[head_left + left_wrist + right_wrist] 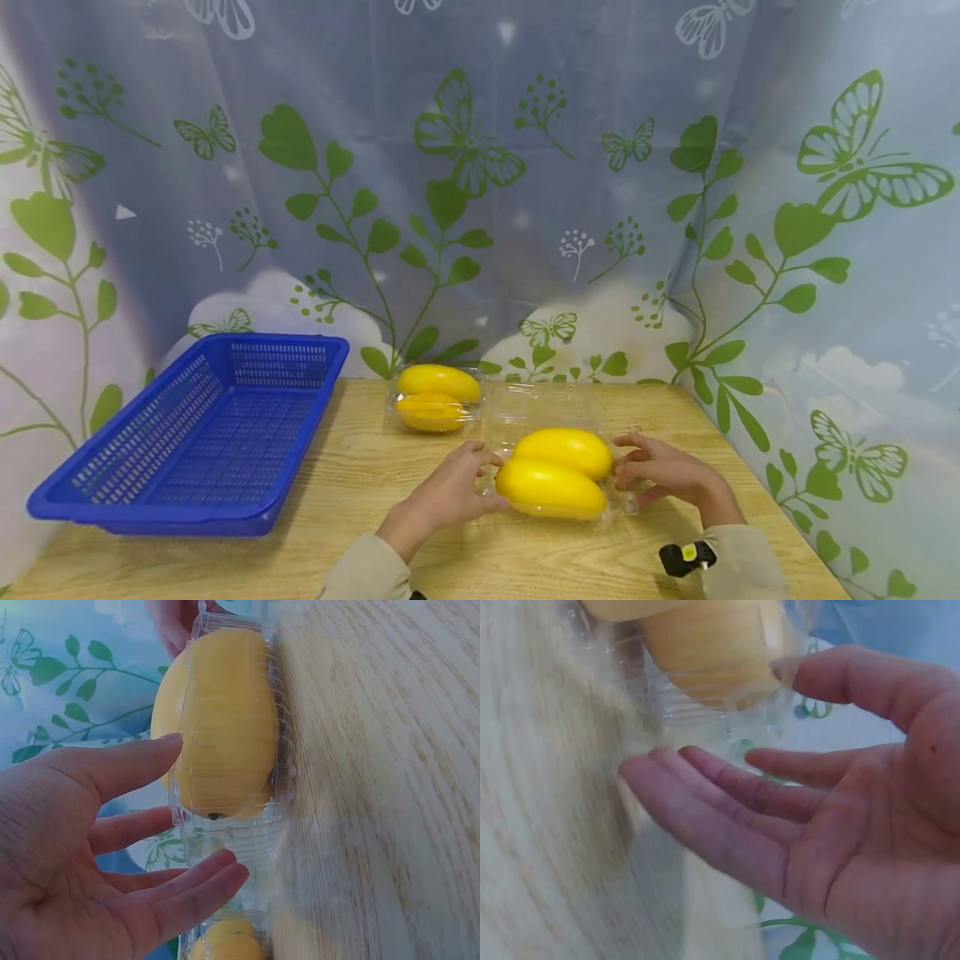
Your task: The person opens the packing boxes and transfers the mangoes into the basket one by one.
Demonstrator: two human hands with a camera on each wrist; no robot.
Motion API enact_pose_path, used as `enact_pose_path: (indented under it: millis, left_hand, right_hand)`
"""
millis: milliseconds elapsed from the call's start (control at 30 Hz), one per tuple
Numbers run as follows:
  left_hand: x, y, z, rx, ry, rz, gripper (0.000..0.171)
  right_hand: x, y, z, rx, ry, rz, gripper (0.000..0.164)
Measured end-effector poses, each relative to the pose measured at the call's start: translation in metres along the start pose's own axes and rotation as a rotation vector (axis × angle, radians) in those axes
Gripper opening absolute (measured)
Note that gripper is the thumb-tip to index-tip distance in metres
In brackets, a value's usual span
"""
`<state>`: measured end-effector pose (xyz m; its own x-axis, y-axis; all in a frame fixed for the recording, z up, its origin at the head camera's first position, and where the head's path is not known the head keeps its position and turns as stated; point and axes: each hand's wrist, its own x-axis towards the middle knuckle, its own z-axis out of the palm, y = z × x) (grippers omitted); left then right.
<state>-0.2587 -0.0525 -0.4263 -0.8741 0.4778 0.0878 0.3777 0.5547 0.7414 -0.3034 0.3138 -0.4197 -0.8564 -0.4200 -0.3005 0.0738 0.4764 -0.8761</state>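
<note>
Two large oblong yellow fruits, like mangoes (551, 489), lie side by side in a clear plastic clamshell box (262, 832) on the table. Its transparent lid (543, 404) is folded back, away from the person. At the box's left end is my left hand (450, 492), thumb at the rim and the other fingers spread loosely beside it. My right hand (667, 475) is at the opposite end; in the right wrist view its thumb reaches the box's upper edge while the other fingers extend, nearly straight, below. Neither hand's fingers curl around the box.
Behind and left of the box, a second clear clamshell (477, 408) holds two more yellow fruits (438, 383). A blue perforated plastic basket (281, 492) stands at the left of the wooden table (352, 467). A butterfly-and-leaf printed curtain (480, 275) hangs behind and along the sides.
</note>
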Motion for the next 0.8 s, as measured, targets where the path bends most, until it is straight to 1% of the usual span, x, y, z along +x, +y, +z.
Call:
enact_pose_path:
  millis: [100,233,467,800]
  left_hand:
    - [0.000,0.000,0.000,0.004,-0.003,0.004,0.055]
    - [0.001,-0.001,0.000,0.008,-0.002,0.008,0.053]
    - [0.001,0.000,0.000,0.016,-0.002,0.012,0.053]
    - [0.001,0.001,0.000,0.030,0.000,0.009,0.052]
  right_hand:
    - [0.002,0.005,-0.001,0.045,-0.024,-0.006,0.077]
    - [0.006,0.007,0.000,0.090,-0.034,-0.021,0.075]
    - [0.009,0.009,0.001,0.096,-0.039,-0.039,0.072]
    - [0.011,0.012,-0.001,0.128,-0.053,-0.039,0.065]
